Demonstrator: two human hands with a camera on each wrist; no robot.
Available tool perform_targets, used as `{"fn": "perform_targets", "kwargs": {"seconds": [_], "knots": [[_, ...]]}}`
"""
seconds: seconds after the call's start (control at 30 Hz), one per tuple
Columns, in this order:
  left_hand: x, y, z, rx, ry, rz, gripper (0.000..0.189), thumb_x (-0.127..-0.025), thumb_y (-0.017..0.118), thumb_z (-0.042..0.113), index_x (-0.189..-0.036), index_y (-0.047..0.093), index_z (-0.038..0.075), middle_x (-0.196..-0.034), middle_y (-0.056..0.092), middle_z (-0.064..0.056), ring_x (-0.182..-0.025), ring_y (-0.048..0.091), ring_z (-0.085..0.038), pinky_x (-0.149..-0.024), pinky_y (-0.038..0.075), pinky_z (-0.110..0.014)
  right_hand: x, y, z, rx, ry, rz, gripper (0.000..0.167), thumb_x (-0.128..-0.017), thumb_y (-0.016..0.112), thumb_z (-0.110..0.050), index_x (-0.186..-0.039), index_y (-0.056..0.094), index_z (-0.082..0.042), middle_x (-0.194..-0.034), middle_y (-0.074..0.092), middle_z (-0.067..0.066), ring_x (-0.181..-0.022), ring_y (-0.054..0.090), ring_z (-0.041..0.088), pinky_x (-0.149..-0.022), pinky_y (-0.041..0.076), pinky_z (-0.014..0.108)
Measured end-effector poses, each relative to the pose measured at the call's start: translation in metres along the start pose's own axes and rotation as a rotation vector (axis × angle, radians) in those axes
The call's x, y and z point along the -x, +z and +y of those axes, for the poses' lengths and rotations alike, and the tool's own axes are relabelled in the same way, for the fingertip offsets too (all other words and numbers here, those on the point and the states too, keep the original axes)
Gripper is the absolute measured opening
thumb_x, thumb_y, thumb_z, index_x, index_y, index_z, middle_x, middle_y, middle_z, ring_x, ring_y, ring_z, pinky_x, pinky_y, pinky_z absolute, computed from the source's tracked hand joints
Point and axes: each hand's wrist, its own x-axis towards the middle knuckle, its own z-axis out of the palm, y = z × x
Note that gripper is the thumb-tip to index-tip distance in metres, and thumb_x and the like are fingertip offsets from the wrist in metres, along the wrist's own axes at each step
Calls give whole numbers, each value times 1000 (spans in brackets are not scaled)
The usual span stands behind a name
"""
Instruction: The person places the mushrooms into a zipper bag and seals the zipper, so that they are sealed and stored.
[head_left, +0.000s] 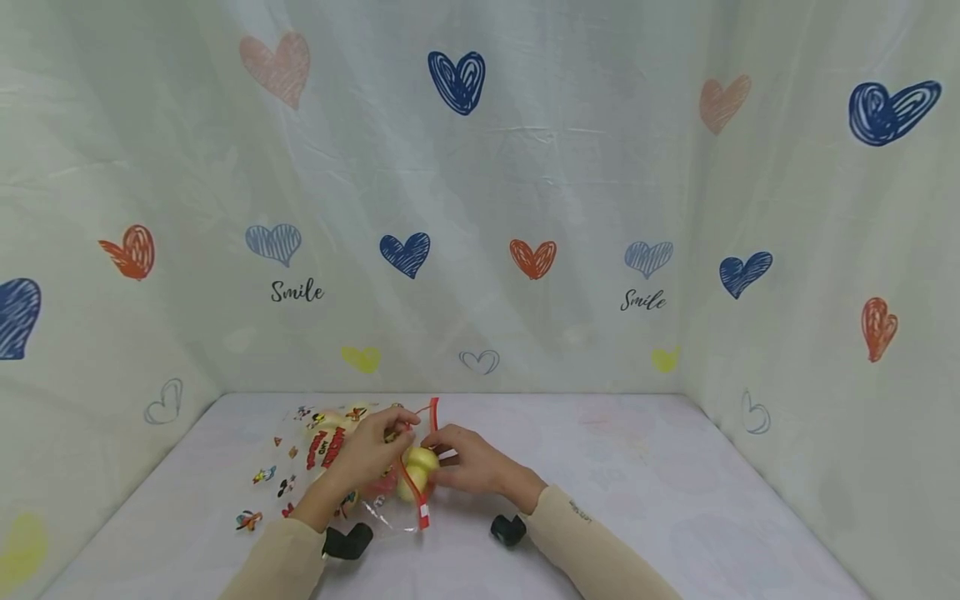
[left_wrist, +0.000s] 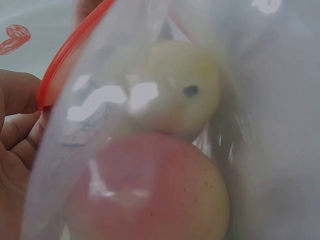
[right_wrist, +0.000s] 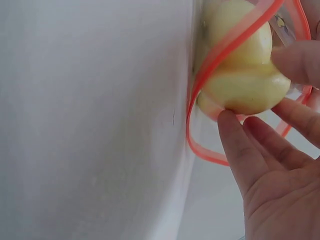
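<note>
A clear plastic zip bag (head_left: 322, 450) with cartoon prints and a red zip edge lies on the table, its mouth facing right. My left hand (head_left: 371, 450) pinches the red edge at the mouth. At the opening, my right hand (head_left: 468, 462) holds a pale yellow fruit (right_wrist: 247, 92), fingertips on one side and thumb on the other. Another pale yellow fruit (right_wrist: 240, 37) sits right against it, partly behind the red strip. Through the plastic in the left wrist view show a reddish fruit (left_wrist: 150, 190) and a pale one (left_wrist: 175, 90) with a dark spot.
The white table (head_left: 637, 492) extends to the right of the bag. A pale curtain (head_left: 480, 167) printed with hearts stands behind and at both sides. Black wrist-worn devices (head_left: 348, 542) show beneath both wrists.
</note>
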Motion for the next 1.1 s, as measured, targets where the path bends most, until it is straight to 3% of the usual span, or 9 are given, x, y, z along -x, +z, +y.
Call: {"fn": "perform_targets", "kwargs": {"seconds": [0.2, 0.53, 1.1], "knots": [[1, 1, 1, -28, -23, 8, 17, -90, 63, 9, -106, 66, 15, -78, 57, 4, -69, 50, -14, -57, 41, -26, 2, -2, 3, -11, 12, -12, 31, -90, 66, -14, -121, 59, -14, -115, 56, -6, -106, 57, 5, -87, 48, 22], [0, 2, 1, -38, -27, 19, 16, -90, 64, 10, -105, 66, 16, -79, 57, 5, -71, 51, -14, -63, 42, -27, 0, -4, 6, 28, 52, 9, 28, -85, 73, -21, -110, 61, -18, -103, 60, -11, -82, 61, 2, -73, 50, 20], [-1, 2, 0, -26, -2, 13, 16, -90, 64, 9, -105, 66, 14, -78, 56, 4, -68, 49, -13, -59, 40, -25, -3, -1, 4, -8, 42, 19, 25, -86, 70, -10, -110, 62, -14, -103, 60, -8, -80, 60, 5, -72, 50, 21]]}}
